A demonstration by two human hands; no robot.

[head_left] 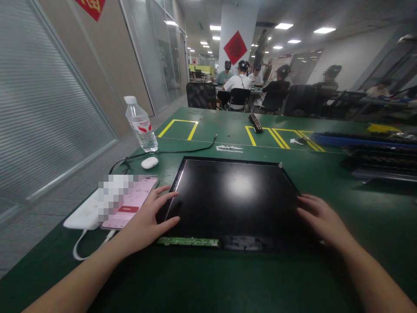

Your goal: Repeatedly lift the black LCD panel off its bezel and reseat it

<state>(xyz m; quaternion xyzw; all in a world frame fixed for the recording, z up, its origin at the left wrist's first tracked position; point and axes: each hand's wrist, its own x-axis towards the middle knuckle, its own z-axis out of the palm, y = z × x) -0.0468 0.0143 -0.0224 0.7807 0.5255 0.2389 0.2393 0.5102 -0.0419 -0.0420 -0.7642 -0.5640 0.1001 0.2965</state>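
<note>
A black flat display panel [234, 195] lies face up on the green table, its glossy face reflecting a bright patch of light. A narrow green circuit board [190, 241] runs along the near edge, toward the left. My left hand [153, 217] touches the panel's left edge, thumb and fingers spread over the rim. At the right edge, my right hand [321, 217] rests with fingers stretched out and their tips on the border. Neither hand is wrapped round the panel. The undersides of both hands are hidden.
Left of the panel are a phone [130, 208], a white power bank [86, 213], a white earbud case [150, 163], a water bottle [140, 124] and a black cable [182, 151]. Blurred blue and black parts [352, 141] lie at the right. Several people sit beyond the table [221, 282].
</note>
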